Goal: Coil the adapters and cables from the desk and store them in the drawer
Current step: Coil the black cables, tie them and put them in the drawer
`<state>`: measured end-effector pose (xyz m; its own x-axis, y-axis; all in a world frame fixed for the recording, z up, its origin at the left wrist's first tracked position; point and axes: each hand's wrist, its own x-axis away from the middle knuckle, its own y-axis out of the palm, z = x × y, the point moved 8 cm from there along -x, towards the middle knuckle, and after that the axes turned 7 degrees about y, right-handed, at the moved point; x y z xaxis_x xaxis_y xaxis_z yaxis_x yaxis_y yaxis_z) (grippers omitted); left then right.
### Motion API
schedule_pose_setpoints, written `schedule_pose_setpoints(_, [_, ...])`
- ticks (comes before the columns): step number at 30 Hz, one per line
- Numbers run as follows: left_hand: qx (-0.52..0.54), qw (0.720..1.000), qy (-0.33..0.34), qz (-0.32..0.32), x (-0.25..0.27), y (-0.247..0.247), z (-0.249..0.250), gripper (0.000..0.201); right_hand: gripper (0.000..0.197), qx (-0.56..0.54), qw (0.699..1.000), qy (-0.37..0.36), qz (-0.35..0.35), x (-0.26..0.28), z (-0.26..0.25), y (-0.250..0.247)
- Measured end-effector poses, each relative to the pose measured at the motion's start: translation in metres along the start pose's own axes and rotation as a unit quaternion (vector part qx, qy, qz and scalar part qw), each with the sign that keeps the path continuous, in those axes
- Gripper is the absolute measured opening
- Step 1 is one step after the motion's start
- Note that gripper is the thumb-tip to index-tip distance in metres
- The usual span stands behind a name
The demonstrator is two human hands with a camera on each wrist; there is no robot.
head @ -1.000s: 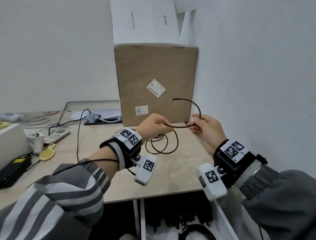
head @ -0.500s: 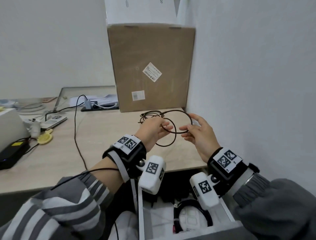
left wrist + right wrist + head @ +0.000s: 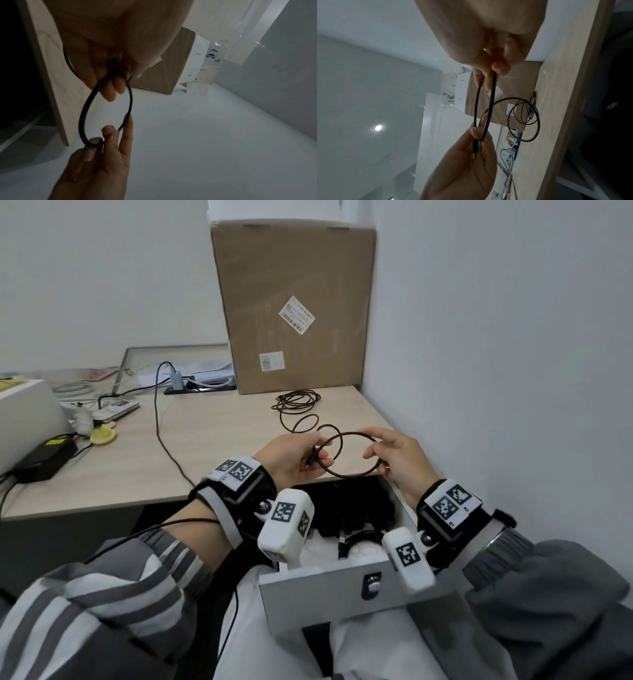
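A thin dark cable (image 3: pixel 346 473) is held as a loop between both hands above the desk's front edge. My left hand (image 3: pixel 310 455) pinches the loop's left side where the strands cross, with the cable's plug end in its palm (image 3: pixel 475 151). My right hand (image 3: pixel 378 455) pinches the loop's right side (image 3: pixel 120 128). The rest of the cable (image 3: pixel 298 405) trails back in loose coils on the desk. Below the hands the drawer (image 3: pixel 342 587) stands open, with a dark coiled cable (image 3: pixel 356 537) inside.
A large cardboard box (image 3: pixel 294 306) stands at the back against the right wall. A power strip (image 3: pixel 198 386), a black power brick (image 3: pixel 44 457) and a long black cable (image 3: pixel 161 433) lie on the desk's left side. The wall is close on the right.
The hands have come down and toward me, from in front of the box to above the open drawer. The free cable end has been brought round into a closed loop held by both hands.
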<state>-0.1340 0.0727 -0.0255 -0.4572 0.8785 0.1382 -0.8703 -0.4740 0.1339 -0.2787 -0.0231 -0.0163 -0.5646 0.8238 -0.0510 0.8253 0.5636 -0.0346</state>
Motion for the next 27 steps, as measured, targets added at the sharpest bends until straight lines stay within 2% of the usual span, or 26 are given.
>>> schedule_pose_setpoints(3, [-0.054,0.997,0.012,-0.049,0.017,0.01,-0.002,0.022,0.038,0.059,0.998,-0.018,-0.026,0.013,-0.005,0.0])
schedule_pose_setpoints(7, [-0.175,0.979,0.046,-0.09,0.032,0.021,-0.001,0.026,0.031,0.15,0.985,-0.058,-0.063,0.024,-0.015,0.009])
schedule_pose_setpoints(10, [-0.233,0.964,0.075,-0.101,0.036,0.025,0.001,0.022,0.024,0.155,0.983,-0.065,-0.079,0.023,-0.017,0.015])
schedule_pose_setpoints(13, [-0.24,0.961,0.094,-0.105,0.037,0.023,0.006,0.026,0.017,0.153,0.982,-0.072,-0.078,0.02,-0.017,0.017])
schedule_pose_setpoints(15, [-0.227,0.962,0.099,-0.116,0.038,0.021,0.009,0.034,0.022,0.187,0.976,-0.085,-0.072,0.016,-0.015,0.018])
schedule_pose_setpoints(18, [-0.227,0.958,0.124,-0.122,0.038,0.015,0.014,0.04,0.05,0.258,0.957,-0.117,-0.069,0.016,-0.015,0.02])
schedule_pose_setpoints(19, [-0.227,0.957,0.128,-0.126,0.038,0.014,0.014,0.039,0.055,0.272,0.949,-0.125,-0.097,0.019,-0.015,0.026])
schedule_pose_setpoints(21, [-0.216,0.958,0.129,-0.136,0.038,0.011,0.014,0.038,0.046,0.251,0.945,-0.118,-0.175,0.025,-0.009,0.04])
schedule_pose_setpoints(23, [-0.189,0.965,0.138,-0.116,0.035,0.003,0.014,0.037,0.031,0.188,0.958,-0.079,-0.202,0.026,0.0,0.043])
schedule_pose_setpoints(27, [-0.099,0.981,0.164,0.004,0.023,-0.023,0.016,0.037,0.016,0.099,0.98,-0.005,-0.174,0.023,0.021,0.041])
